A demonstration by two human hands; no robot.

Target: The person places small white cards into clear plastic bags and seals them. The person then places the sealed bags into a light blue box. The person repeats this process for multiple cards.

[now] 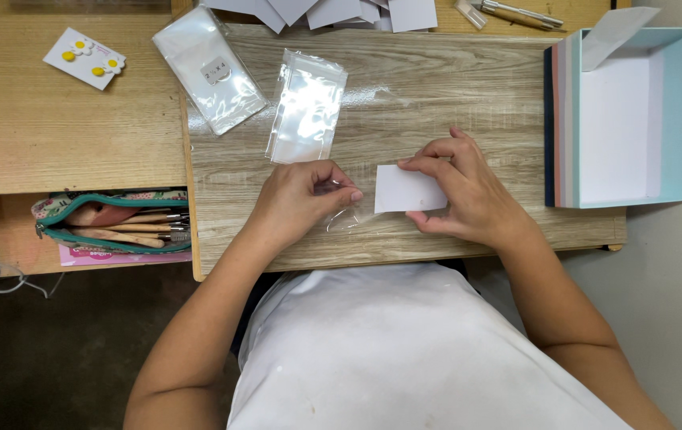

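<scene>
Clear bag stacks [306,106] lie beyond both hands [301,195] — apart.

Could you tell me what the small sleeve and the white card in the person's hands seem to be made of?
The sleeve at the left hand looks like thin clear plastic film: see-through, glossy, crinkled. The white card held by the right hand looks like matte paper or thin cardstock: opaque, flat, crisp-edged, without shine.

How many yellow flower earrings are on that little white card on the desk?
2, side by side on the small white card at the desk's top left: one flower earring nearer the card's left end, the other flower earring nearer its right. None look hidden.
</scene>
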